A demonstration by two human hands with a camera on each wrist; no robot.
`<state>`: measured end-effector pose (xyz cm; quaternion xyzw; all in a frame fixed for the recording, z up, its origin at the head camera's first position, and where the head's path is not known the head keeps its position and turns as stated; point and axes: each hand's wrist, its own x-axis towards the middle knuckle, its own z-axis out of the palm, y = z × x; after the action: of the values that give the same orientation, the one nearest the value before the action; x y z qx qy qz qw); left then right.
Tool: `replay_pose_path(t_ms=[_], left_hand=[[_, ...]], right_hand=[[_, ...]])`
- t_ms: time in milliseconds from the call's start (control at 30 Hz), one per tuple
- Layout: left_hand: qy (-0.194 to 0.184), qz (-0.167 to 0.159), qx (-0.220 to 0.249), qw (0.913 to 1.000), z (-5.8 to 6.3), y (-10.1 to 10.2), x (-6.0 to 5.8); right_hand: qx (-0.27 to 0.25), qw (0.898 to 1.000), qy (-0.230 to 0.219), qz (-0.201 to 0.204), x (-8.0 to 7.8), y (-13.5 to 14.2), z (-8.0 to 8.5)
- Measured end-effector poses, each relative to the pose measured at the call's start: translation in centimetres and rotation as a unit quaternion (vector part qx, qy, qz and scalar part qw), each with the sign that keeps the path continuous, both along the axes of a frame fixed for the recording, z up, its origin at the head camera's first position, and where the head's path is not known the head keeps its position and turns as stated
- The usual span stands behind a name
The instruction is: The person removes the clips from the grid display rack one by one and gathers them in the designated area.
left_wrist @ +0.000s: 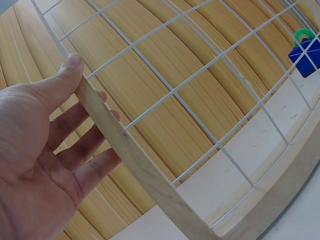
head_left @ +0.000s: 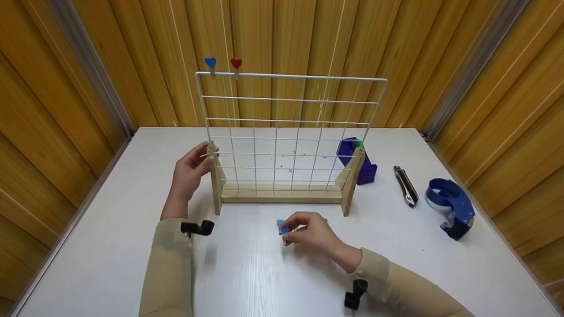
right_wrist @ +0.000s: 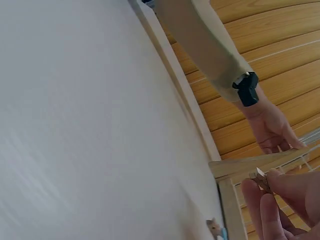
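A white wire grid (head_left: pixel 291 76) stands upright in a wooden stand (head_left: pixel 282 200). My left hand (head_left: pixel 186 175) grips the stand's left upright; in the left wrist view its thumb lies on the front edge of the upright (left_wrist: pixel 135 152), with fingers behind. In front of the stand, my right hand (head_left: pixel 315 233) pinches a small wooden clip with a blue heart (head_left: pixel 284 230), just above the table. Beside it is a light-blue heart clip (head_left: pixel 280 222), partly hidden. A blue heart clip (head_left: pixel 210 62) and a red heart clip (head_left: pixel 236 63) sit on the grid's top wire, at the left.
Behind the stand's right upright is a purple tape dispenser (head_left: pixel 366 171) with a green roll. Farther right lie a utility knife (head_left: pixel 405 186) and a blue tape gun (head_left: pixel 460 204) on the white table (head_left: pixel 110 246). Wood-patterned walls (head_left: pixel 291 35) enclose the back and sides.
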<state>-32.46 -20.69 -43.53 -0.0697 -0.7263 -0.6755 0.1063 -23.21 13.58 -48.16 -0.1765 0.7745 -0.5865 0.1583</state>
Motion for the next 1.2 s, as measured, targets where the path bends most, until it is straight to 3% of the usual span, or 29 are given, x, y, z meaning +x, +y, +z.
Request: replay_pose_path(t_ms=[200,467,1000,1200], left_hand=[[0.017,-0.006,0.009,0.9998,-0.1,0.0,0.0],[0.002,-0.001,0.002,1.0,-0.1,0.0,0.1],[0.007,0.003,0.003,1.0,0.1,0.1,0.1],[0.002,0.007,0.006,1.0,-0.1,0.1,-0.1]], right_hand=[[0.039,0.999,0.015,0.006,0.7,-0.6,-2.0],[0.068,0.998,0.011,0.013,1.1,-0.9,-2.9],[0.082,0.996,0.015,0.013,1.0,-1.2,-2.8],[0.082,0.996,0.022,-0.011,0.9,-0.6,-1.6]])
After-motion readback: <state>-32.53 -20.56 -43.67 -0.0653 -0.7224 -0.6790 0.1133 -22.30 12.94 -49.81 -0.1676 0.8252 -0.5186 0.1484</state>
